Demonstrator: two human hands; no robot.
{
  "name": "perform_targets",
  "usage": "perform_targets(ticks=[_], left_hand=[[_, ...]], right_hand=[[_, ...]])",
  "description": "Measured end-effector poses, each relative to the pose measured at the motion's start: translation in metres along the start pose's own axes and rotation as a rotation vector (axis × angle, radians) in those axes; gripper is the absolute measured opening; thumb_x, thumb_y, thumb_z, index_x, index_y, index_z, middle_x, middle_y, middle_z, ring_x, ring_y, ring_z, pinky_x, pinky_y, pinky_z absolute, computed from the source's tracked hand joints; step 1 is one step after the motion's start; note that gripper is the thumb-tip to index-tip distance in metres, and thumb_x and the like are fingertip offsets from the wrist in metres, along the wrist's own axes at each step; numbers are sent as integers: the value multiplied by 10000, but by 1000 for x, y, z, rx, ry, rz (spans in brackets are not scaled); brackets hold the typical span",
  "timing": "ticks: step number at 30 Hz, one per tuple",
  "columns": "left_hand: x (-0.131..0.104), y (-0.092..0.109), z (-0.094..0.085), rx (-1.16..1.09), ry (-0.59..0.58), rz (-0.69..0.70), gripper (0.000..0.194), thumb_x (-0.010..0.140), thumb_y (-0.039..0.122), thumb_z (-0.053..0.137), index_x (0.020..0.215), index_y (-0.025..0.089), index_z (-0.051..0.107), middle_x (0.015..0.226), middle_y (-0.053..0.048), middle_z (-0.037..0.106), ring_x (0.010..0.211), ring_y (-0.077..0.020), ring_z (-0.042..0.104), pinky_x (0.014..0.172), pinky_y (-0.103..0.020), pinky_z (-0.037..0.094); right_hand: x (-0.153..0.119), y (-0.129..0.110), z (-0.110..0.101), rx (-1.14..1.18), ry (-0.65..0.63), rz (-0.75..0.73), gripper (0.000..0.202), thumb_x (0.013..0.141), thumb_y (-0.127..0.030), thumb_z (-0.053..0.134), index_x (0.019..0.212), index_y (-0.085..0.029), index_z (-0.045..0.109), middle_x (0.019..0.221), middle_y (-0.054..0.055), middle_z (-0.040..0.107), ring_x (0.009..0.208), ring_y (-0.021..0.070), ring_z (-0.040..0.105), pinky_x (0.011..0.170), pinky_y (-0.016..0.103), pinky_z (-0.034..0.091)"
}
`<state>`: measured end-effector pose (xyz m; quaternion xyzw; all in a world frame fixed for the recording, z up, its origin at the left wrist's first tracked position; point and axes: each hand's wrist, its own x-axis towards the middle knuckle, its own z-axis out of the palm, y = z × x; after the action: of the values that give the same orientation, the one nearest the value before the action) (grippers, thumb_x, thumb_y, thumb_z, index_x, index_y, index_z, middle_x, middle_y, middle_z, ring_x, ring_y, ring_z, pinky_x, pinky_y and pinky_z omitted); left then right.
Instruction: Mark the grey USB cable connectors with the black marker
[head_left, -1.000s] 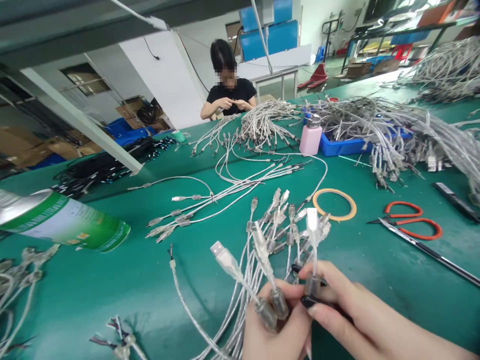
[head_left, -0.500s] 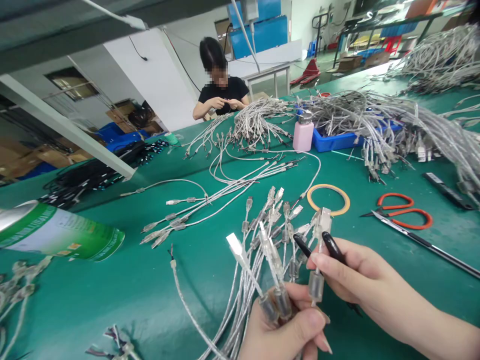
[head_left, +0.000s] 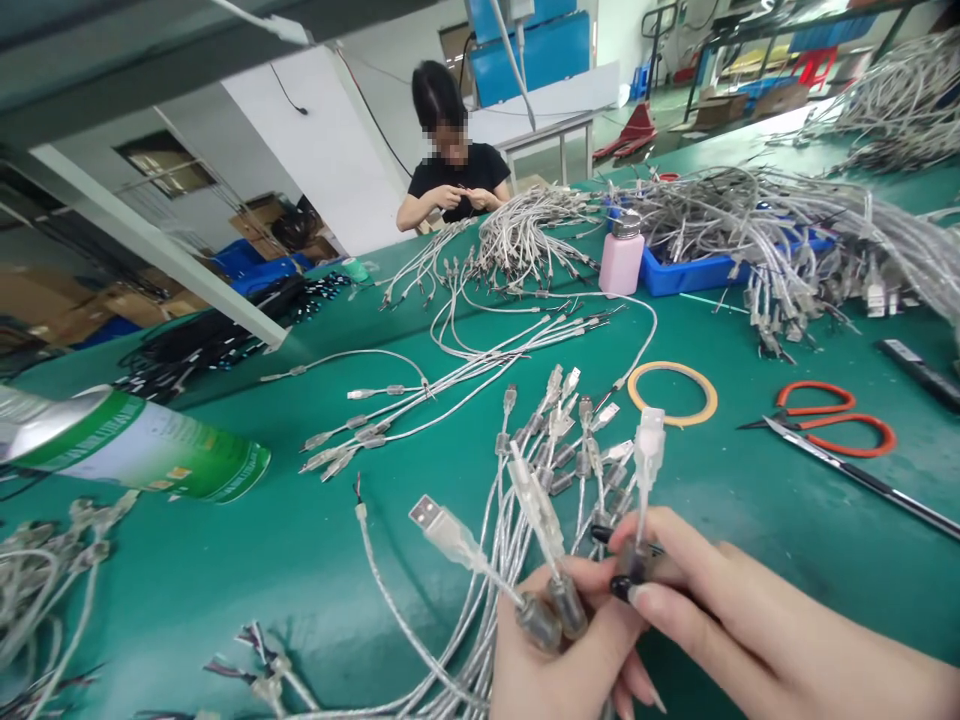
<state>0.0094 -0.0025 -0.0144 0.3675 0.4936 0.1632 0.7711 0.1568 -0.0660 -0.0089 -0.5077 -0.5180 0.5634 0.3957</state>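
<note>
In the head view my left hand (head_left: 559, 645) is closed round several clear USB cables near their grey ferrite beads. One USB plug (head_left: 442, 530) leans left and another USB plug (head_left: 536, 500) points up. My right hand (head_left: 697, 600) meets it, thumb and fingers pinched at the bead of a third USB cable (head_left: 649, 450), whose plug stands upright above the fingers. A black two-armed tool (head_left: 621, 587) is in the right hand too, its rounded ends beside that bead; its kind is hidden. Behind the hands lie more USB cables (head_left: 517, 490).
Right of the hands lie orange-handled scissors (head_left: 847, 435), a black-and-silver pen-like tool (head_left: 862, 475) and a tape roll (head_left: 712, 400). A green can (head_left: 165, 450) stands left. Farther back are a pink bottle (head_left: 621, 262), a blue tray (head_left: 682, 278) of cables and a co-worker (head_left: 457, 170).
My right hand has moved down along its cable, from just below the plug to the bead beside my left hand. The left-leaning plug has tipped farther left.
</note>
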Motion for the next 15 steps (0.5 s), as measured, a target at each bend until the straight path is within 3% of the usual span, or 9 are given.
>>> perform_targets(ticks=[2,4,5,7,9,12,13,15], left_hand=[[0,0,-1,-25,-59,-32,488,602,418,848,829,91,565,524,5,603,394,-26,505,399,-89,400],[3,0,-3,-91,-128,-34,473,604,397,852,831,89,574,655,-35,676,426,-39,550,414,-104,439],[4,0,-3,-118,-158,-18,469,611,394,848,846,91,578,680,-42,688,431,-46,561,415,-111,449],[7,-2,-4,-133,-181,28,455,654,406,822,883,101,574,584,-17,652,407,-48,540,398,-110,430],[8,-2,-5,-122,-195,43,465,664,424,813,879,114,542,513,13,607,383,-43,514,385,-104,405],[4,0,-5,-98,-236,-71,504,648,450,819,868,121,508,635,-16,663,462,-63,593,452,-115,438],[2,0,-5,-64,-239,-116,521,651,479,808,906,119,531,703,-41,686,526,-86,635,495,-133,463],[-4,0,-4,118,-207,-111,551,680,551,760,996,123,614,864,-88,699,731,-118,684,652,-177,510]], right_hand=[[-1,4,-5,-160,133,30,423,977,-557,223,939,-224,481,838,75,695,771,202,661,725,308,515],[-1,7,-10,-244,273,99,509,957,-604,216,976,-219,548,870,86,679,826,228,645,764,348,513],[0,7,-12,-232,256,121,503,962,-596,234,1062,-222,554,899,79,677,875,226,640,814,358,509],[1,5,-14,-123,73,86,393,996,-509,274,1204,-239,469,924,41,681,917,179,642,891,324,496],[3,2,-14,-116,-46,-9,274,1022,-403,271,1154,-242,450,877,8,680,836,132,647,820,253,502],[6,4,-16,-282,225,-62,336,1016,-413,273,850,-223,495,685,-6,593,618,131,565,613,240,461],[7,7,-19,-295,351,-47,362,1007,-450,299,819,-221,506,678,-2,568,606,135,543,589,245,453],[7,11,-28,-251,583,3,366,971,-540,370,932,-236,569,743,5,578,646,141,558,589,239,480]])
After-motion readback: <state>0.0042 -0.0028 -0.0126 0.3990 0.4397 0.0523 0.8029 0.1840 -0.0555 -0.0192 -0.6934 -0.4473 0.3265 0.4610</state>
